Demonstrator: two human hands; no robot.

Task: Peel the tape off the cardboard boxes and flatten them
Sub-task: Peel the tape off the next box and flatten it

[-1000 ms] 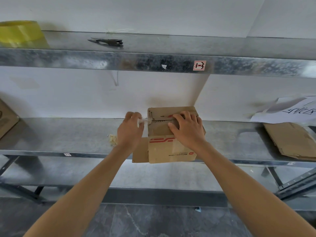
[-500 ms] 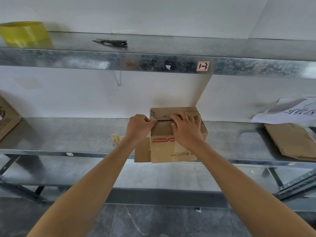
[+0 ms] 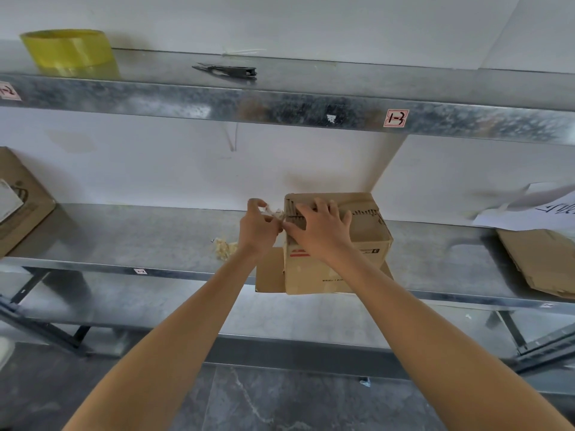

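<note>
- A small cardboard box (image 3: 357, 259) stands upright at the front edge of a galvanised metal shelf (image 3: 124, 237), just toward 3 o'clock of centre.
- The right hand (image 3: 323, 231) lies spread on the box top, fingers fairly straight, pressing down.
- The left hand (image 3: 258, 231) pinches a crumpled tape strip (image 3: 275, 212) at the box's 9 o'clock edge.
- Progress, as a judgement: the peeling is under way and this box is not yet flattened. A tape wad (image 3: 224, 247) lies at its 8 o'clock, flattened cardboard (image 3: 544, 262) at 3 o'clock, and a second carton (image 3: 21, 200) at 9 o'clock.
- The wall is white and the floor grey stone. The upper shelf holds a yellow tape roll (image 3: 70, 52) at 10 o'clock and dark snips (image 3: 228, 70) at 11 o'clock.
</note>
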